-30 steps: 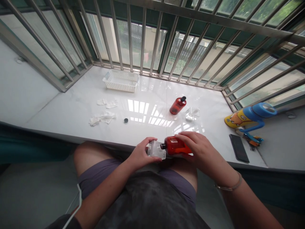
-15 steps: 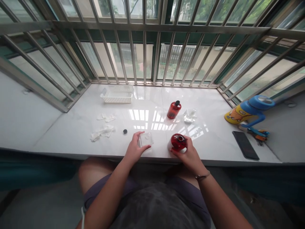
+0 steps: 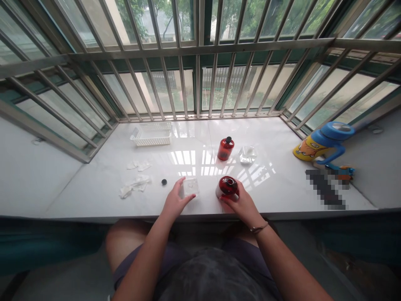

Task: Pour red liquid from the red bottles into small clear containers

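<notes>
My left hand (image 3: 176, 198) is closed around a small clear square container (image 3: 191, 187), thumb on the near side and fingers on the far side. To the right of it, my right hand (image 3: 238, 200) grips a red see-through bottle (image 3: 228, 186) from its right side. That bottle has no cap on, and its open neck faces up. Whether its base touches the counter I cannot tell. A small black cap (image 3: 164, 182) lies left of my left hand. Farther back stands a second red bottle (image 3: 226, 149) with a black cap on.
A clear container (image 3: 247, 154) sits beside the capped bottle. Crumpled white tissues (image 3: 138, 184) and a white basket (image 3: 152, 141) are at left. On the right stand a blue and yellow flask (image 3: 322, 142) and a blurred-out dark object (image 3: 326, 189). Metal bars (image 3: 200, 52) line the window behind.
The view has tipped up a little. My right hand has brought the open red bottle slightly left, closer to the clear container. My left hand keeps its grip.
</notes>
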